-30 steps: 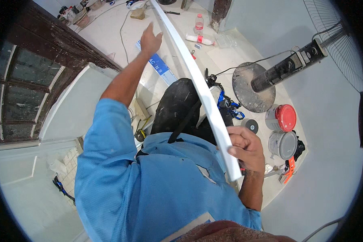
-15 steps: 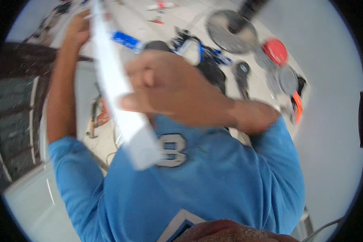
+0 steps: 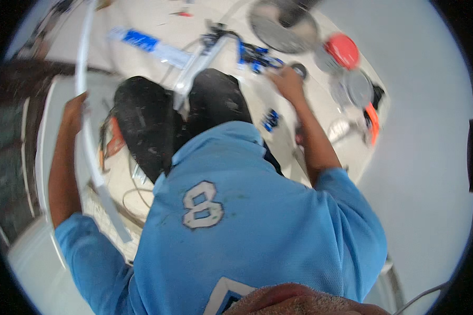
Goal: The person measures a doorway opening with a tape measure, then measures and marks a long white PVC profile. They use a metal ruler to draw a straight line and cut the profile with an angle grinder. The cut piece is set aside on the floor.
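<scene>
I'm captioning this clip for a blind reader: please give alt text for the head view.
Seen from above, a person in a blue shirt grips a long white strip in the left hand, while the right hand reaches toward blue tools and a red-lidded can on the floor.

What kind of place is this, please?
Probably an indoor room under repair or fitting work. The left hand holds a long white strip; the right hand reaches among scattered tools, near paint cans and a fan base on the floor.
</scene>
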`<state>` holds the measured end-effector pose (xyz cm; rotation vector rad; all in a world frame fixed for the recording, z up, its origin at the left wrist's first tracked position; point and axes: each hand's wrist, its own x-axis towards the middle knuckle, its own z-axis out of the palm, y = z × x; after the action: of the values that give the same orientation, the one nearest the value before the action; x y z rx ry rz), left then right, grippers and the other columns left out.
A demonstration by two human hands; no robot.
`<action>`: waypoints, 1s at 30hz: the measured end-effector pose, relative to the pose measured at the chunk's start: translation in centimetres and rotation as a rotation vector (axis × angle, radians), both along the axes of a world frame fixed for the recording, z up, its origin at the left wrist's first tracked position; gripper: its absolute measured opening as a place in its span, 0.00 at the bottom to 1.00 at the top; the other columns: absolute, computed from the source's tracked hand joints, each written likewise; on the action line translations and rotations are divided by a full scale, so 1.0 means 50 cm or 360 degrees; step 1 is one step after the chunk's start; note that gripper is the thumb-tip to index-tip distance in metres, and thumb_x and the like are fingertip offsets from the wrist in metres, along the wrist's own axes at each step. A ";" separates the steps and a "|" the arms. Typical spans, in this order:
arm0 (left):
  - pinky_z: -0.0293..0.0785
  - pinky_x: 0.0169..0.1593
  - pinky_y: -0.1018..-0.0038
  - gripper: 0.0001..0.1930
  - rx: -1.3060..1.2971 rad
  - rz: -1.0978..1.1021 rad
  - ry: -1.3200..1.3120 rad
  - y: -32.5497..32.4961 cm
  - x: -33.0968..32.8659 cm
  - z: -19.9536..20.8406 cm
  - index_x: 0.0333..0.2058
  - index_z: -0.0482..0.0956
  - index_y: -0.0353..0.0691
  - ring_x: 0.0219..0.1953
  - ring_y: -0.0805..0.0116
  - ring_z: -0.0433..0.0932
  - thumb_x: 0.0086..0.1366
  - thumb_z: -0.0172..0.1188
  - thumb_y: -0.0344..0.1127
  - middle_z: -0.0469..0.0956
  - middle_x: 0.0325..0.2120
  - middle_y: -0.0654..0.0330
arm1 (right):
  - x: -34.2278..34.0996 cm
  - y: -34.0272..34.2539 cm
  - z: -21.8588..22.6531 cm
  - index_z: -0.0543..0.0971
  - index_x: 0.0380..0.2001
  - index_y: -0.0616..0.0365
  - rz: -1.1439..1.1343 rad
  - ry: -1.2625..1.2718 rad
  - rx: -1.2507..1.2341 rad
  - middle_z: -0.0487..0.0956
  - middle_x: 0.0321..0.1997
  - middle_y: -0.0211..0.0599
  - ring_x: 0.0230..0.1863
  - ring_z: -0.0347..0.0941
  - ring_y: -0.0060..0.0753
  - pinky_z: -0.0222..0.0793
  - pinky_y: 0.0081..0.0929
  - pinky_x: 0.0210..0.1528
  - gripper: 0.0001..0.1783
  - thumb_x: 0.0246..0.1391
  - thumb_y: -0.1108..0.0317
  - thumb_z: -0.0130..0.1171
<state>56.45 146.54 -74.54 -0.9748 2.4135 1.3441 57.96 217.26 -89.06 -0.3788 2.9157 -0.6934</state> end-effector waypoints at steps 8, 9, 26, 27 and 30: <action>0.76 0.32 0.61 0.20 -0.0275 0.0170 0.0016 0.198 0.116 0.022 0.43 0.83 0.26 0.26 0.62 0.81 0.66 0.71 0.43 0.83 0.27 0.53 | 0.170 0.334 -0.304 0.84 0.27 0.63 -0.1252 -0.1120 -0.0548 0.83 0.28 0.38 0.26 0.77 0.32 0.73 0.42 0.30 0.22 0.43 0.54 0.81; 0.74 0.29 0.64 0.19 -0.0134 0.0220 0.0060 0.217 0.122 0.038 0.43 0.82 0.26 0.23 0.64 0.79 0.67 0.71 0.41 0.81 0.25 0.54 | 0.172 0.365 -0.328 0.84 0.30 0.63 -0.1231 -0.1187 -0.0657 0.83 0.28 0.37 0.27 0.78 0.34 0.74 0.42 0.31 0.19 0.44 0.59 0.78; 0.78 0.40 0.59 0.20 -0.0563 0.0037 -0.0421 0.370 0.416 0.246 0.40 0.79 0.30 0.33 0.59 0.81 0.65 0.71 0.44 0.77 0.29 0.51 | 0.039 -0.009 0.078 0.77 0.44 0.63 -0.0528 -0.1257 -0.1254 0.82 0.30 0.38 0.27 0.79 0.31 0.76 0.28 0.31 0.17 0.51 0.74 0.68; 0.78 0.43 0.57 0.21 -0.0711 -0.0055 -0.0463 0.376 0.419 0.244 0.40 0.80 0.30 0.37 0.56 0.81 0.64 0.72 0.45 0.76 0.31 0.49 | 0.009 -0.040 0.082 0.77 0.43 0.62 -0.0425 -0.1262 -0.1308 0.82 0.30 0.37 0.28 0.79 0.30 0.76 0.28 0.33 0.16 0.51 0.74 0.69; 0.76 0.50 0.53 0.25 -0.1098 -0.0297 -0.0438 0.380 0.412 0.231 0.43 0.81 0.30 0.46 0.51 0.78 0.63 0.70 0.50 0.74 0.38 0.46 | -0.079 -0.160 0.139 0.79 0.41 0.61 -0.0120 -0.1223 -0.1094 0.83 0.31 0.35 0.30 0.79 0.28 0.76 0.28 0.37 0.17 0.48 0.73 0.74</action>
<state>77.06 165.53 -63.00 -0.9518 2.6873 0.2700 53.99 209.25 -82.12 -0.0253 1.9221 -1.4555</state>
